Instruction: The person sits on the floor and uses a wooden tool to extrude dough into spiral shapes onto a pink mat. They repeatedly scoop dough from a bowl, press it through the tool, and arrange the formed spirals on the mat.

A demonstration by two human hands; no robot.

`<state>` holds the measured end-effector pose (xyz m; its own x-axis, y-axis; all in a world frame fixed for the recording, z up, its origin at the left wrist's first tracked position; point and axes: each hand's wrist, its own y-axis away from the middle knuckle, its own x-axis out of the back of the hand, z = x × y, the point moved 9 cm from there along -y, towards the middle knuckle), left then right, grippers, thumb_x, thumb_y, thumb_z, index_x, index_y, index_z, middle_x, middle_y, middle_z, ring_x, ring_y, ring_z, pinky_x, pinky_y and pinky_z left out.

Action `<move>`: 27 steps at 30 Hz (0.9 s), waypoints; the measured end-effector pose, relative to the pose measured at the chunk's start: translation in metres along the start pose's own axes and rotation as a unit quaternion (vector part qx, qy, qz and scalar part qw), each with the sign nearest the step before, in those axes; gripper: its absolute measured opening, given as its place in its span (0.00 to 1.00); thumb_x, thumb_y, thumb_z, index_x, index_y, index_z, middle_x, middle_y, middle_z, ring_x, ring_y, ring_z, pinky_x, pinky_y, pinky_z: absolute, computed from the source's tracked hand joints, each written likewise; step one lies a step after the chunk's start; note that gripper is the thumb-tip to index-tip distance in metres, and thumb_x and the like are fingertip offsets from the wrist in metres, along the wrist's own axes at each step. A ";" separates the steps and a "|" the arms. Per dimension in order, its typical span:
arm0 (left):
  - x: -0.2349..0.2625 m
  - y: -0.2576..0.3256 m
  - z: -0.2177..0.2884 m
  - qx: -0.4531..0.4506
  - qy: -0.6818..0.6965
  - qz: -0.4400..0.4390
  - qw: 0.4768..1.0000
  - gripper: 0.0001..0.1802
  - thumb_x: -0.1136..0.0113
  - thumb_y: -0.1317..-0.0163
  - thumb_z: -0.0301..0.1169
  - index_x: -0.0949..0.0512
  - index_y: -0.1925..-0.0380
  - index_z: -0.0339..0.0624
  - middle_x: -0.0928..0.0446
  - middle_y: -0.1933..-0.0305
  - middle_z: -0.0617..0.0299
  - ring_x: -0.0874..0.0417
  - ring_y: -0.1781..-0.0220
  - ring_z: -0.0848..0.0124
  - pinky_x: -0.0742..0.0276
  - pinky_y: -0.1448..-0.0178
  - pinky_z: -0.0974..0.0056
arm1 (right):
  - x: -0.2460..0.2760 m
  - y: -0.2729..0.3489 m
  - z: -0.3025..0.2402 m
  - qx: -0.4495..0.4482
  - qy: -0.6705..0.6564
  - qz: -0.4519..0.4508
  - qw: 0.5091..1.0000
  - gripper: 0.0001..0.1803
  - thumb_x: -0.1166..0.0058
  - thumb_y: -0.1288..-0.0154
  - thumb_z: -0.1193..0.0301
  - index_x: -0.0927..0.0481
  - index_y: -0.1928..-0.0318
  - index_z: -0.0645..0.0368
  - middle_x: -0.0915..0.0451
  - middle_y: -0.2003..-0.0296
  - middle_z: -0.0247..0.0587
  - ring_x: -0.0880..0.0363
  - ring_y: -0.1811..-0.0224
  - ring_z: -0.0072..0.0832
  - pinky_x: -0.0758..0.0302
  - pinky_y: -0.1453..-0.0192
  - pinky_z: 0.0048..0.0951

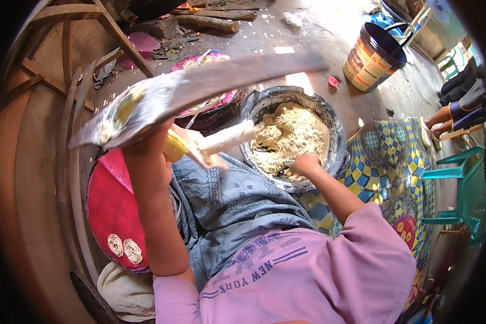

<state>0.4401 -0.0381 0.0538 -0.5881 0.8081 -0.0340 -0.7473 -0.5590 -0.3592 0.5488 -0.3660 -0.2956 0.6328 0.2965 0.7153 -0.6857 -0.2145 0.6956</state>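
Nearest to me, the red tray sits low on the left with two pale coiled spirals on its near edge. A slip of anything above could land on them and flatten them.

My left hand is up above the tray, wrapped around the yellow press. Its grip looks closed on the press, though a long blurred handle crosses in front of it, so I can't read the fingers. A pale cylinder juts from the press toward the dough. The blur tells me the handle is swinging, and I judge that the main risk: it sweeps right over the patterned plate behind it and could clip that plate or the pot's rim.

My right hand is down in the metal pot, fingers curled into the crumbly pale dough at its near edge. The grip seems to be pinching a lump of it, but the fingertips are buried, so I can't be sure. The dough looks dry and loose, and a handful may crumble onto my lap cloth on the way across.

Farther off, a bucket stands on the floor, well apart. Nothing there worries me.
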 end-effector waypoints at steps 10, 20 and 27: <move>-0.029 0.005 0.003 -0.047 -0.063 -0.013 0.997 0.27 0.29 0.49 0.21 0.27 0.48 0.32 0.22 0.49 0.57 0.21 0.47 0.70 0.24 0.42 0.63 | -0.001 0.006 0.026 0.041 -0.016 0.160 0.986 0.12 0.53 0.39 0.71 0.15 0.66 0.57 0.14 0.66 0.48 0.14 0.63 0.41 0.19 0.62 0.41; -0.026 -0.028 0.044 -0.205 -0.207 -0.002 0.957 0.22 0.31 0.46 0.28 0.23 0.51 0.33 0.20 0.53 0.55 0.18 0.52 0.65 0.23 0.47 0.61 | -0.052 -0.038 -0.028 0.076 -0.252 0.109 0.959 0.16 0.51 0.36 0.63 0.17 0.59 0.62 0.17 0.60 0.57 0.18 0.54 0.54 0.23 0.50 0.48; -0.116 -0.024 -0.011 -0.384 -0.368 -0.249 0.810 0.18 0.31 0.52 0.38 0.24 0.64 0.44 0.28 0.70 0.58 0.23 0.69 0.60 0.27 0.64 0.58 | 0.007 0.021 0.011 0.094 -0.186 0.118 0.971 0.16 0.50 0.32 0.56 0.17 0.52 0.47 0.16 0.60 0.50 0.18 0.57 0.48 0.23 0.52 0.44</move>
<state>0.5299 -0.1163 0.0557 -0.5096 0.4100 0.7564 -0.7023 0.3096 -0.6410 0.5428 -0.3792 -0.2750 0.5758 -0.1311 0.8070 -0.7719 -0.4127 0.4836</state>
